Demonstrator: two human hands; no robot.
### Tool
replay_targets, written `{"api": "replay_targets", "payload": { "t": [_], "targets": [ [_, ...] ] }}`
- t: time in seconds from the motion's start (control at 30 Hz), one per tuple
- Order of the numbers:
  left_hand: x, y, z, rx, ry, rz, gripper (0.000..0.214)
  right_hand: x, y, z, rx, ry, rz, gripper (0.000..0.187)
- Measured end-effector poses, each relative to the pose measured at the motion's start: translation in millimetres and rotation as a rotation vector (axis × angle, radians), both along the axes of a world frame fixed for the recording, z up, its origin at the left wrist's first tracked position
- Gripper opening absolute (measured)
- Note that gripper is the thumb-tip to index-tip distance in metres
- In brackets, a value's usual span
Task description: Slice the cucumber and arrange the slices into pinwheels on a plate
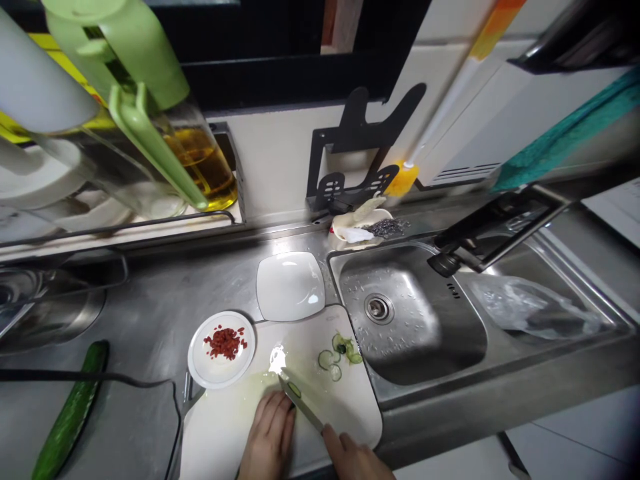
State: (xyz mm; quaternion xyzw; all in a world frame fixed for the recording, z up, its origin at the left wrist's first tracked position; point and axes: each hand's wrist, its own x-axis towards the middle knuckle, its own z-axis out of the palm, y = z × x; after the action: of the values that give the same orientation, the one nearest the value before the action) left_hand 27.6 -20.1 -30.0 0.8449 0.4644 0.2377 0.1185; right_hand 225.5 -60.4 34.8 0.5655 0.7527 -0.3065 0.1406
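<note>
On the white cutting board, my left hand is closed, its fingers curled over a cucumber that it mostly hides. My right hand grips the handle of a knife, whose blade lies right beside the left fingertips. A cut cucumber slice clings to the blade. Thin cucumber slices and a small heap of green trimmings rest toward the board's right side. Another whole cucumber lies on the counter at far left.
Left of the board's top is a round white plate of small red dried berries. An empty square white plate touches the board's far edge. To the right are a steel sink and black faucet. An oil bottle stands on a rack.
</note>
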Motion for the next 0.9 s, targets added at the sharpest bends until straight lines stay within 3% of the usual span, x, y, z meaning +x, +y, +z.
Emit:
{"api": "replay_targets", "payload": {
  "t": [0.33, 0.5, 0.7, 0.9],
  "targets": [
    [0.2, 2.2, 2.4, -0.016, 0.018, -0.033, 0.027, -6.5, 10.3, 3.4, -0.06, 0.046, -0.116, 0.058],
    [0.0, 3.9, 4.5, -0.028, -0.018, -0.052, 0.028, -13.7, 23.6, 10.2, -0.128, -0.019, -0.07, 0.057],
    [0.3, 3.8, 4.7, -0.044, -0.019, -0.031, 0.028, -19.3, 22.3, 2.1, 0.016, 0.022, -0.106, 0.054],
    [1.4, 2.9, 4.7, -0.033, -0.02, -0.02, 0.027, -25.5, 21.0, -10.1, 0.043, -0.015, -0.096, 0.051]
  ]
}}
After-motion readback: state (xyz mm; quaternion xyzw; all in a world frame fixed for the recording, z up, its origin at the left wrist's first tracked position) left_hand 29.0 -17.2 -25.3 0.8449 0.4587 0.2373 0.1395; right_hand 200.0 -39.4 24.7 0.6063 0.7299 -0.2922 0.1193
